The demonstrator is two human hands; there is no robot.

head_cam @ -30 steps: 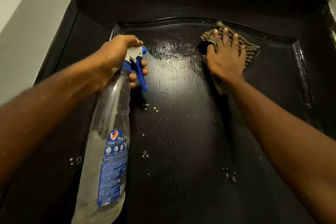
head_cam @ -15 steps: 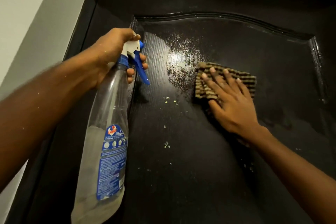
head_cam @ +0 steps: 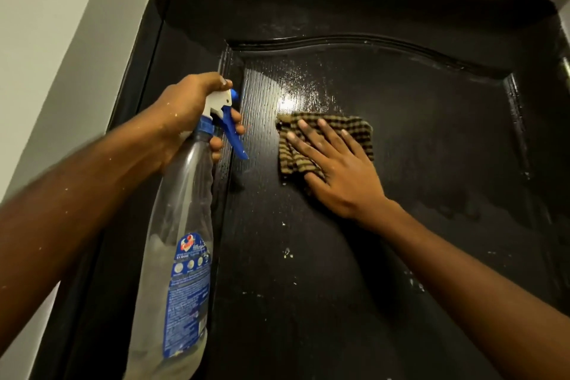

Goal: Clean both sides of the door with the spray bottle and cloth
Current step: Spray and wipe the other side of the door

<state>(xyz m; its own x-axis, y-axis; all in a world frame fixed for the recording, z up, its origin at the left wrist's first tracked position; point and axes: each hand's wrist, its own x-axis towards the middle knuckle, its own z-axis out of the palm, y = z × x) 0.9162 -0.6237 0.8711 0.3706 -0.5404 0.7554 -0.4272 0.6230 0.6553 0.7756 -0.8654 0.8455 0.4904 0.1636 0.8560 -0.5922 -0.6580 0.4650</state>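
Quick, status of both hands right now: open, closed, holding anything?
Left hand: closed, holding the spray bottle by its neck.
Right hand: open, flat fingers pressing the cloth against the door.

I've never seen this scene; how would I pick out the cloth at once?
The black door fills the view, with a wet shine near the top of its panel. Just below that shine the right hand presses flat on the cloth. It is the only checked thing, brown and black, unlike the clear bottle held by the left hand.
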